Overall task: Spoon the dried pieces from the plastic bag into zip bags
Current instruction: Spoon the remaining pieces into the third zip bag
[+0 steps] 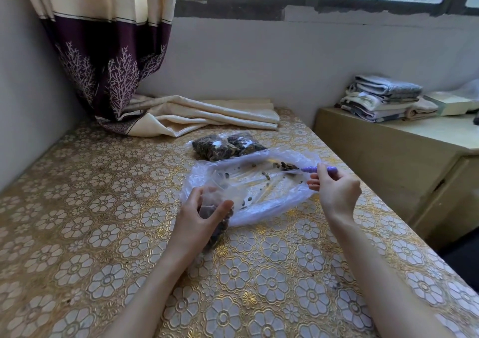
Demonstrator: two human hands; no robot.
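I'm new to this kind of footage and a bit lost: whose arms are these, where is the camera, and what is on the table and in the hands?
There is no machine here. One camera sits on a person's head, looking down at their own bare arms. The left hand holds a small zip bag partly filled with dried pieces. The right hand pinches a purple spoon reaching into a big, nearly empty plastic bag. Behind it, two filled bags lie on the flowered tablecloth.
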